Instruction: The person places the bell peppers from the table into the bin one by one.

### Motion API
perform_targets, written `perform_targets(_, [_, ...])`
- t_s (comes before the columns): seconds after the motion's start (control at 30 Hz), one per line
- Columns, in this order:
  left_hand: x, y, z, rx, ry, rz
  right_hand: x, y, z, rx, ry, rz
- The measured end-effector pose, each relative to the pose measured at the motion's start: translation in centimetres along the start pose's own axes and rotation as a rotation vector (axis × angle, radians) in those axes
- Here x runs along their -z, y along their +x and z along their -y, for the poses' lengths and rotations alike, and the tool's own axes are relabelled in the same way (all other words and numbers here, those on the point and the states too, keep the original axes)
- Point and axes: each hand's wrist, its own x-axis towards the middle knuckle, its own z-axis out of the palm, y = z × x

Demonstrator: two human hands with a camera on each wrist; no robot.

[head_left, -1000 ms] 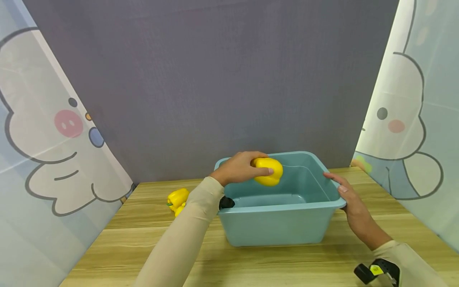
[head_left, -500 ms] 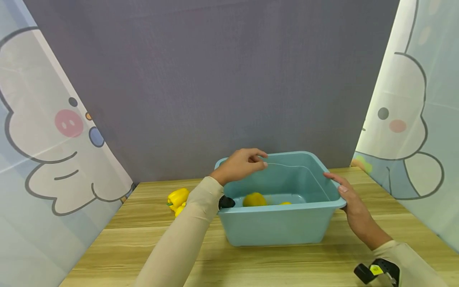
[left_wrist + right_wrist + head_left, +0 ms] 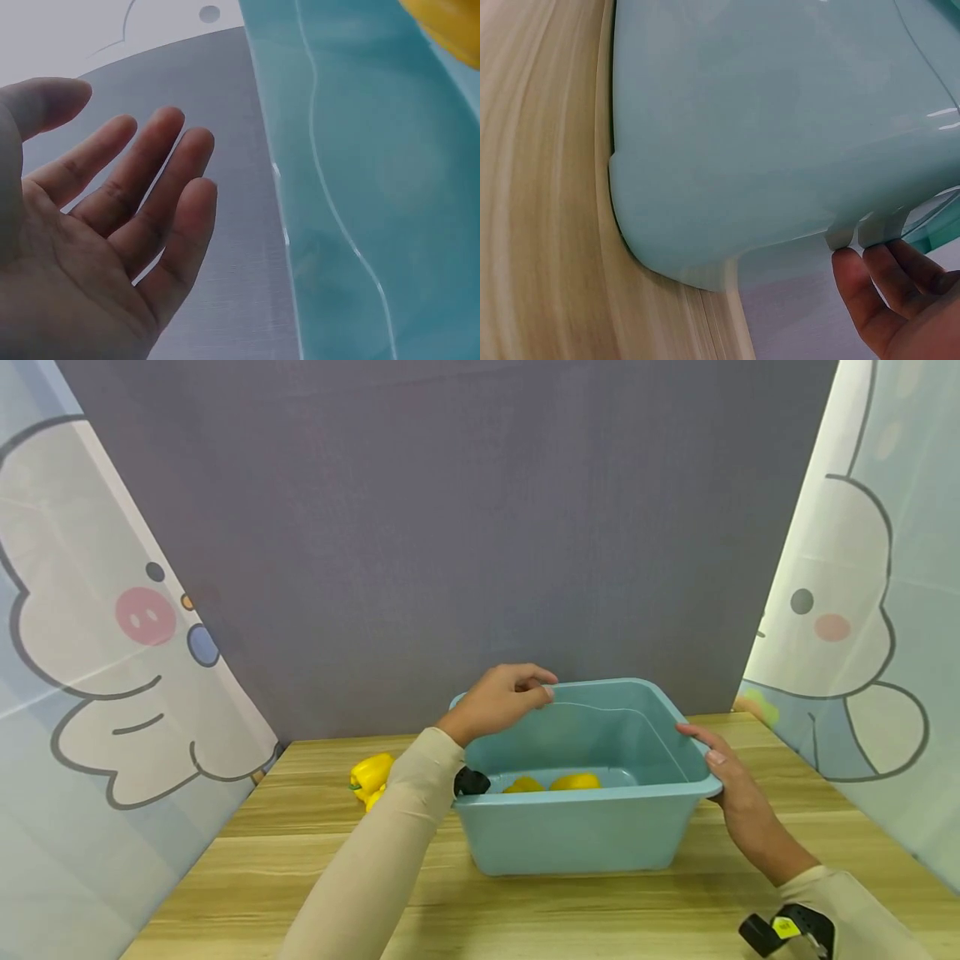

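My left hand [image 3: 498, 700] hovers over the back-left rim of a blue-green plastic tub [image 3: 577, 831], holding nothing; in the left wrist view its fingers [image 3: 161, 172] are loosely bent and apart. Two yellow bell peppers, one on the left [image 3: 525, 785] and one on the right [image 3: 576, 782], lie inside the tub, partly hidden by its front wall. A yellow pepper [image 3: 454, 26] also shows at the corner of the left wrist view. With thumb on top and fingers below, my right hand [image 3: 738, 789] grips the tub's right rim.
On the wooden table [image 3: 300, 860], left of the tub, lie yellow bell peppers [image 3: 372, 772], partly covered by my left sleeve. A grey cloth [image 3: 480, 527] hangs behind, with cartoon-printed curtains [image 3: 135, 710] at both sides. Black camera mounts [image 3: 795, 929] sit on my wrists.
My left hand let go of a yellow bell pepper, which dropped into the tub. The peppers inside shifted, and the hand rose slightly. My right hand stayed on the rim.
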Motion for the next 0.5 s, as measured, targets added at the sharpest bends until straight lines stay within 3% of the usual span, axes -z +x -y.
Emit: perform_targets(0.5, [2.5,-1.5,-2.0,-0.065,0.047,0.034,0.2,-0.2,-0.3,0.024,-0.010,0.003])
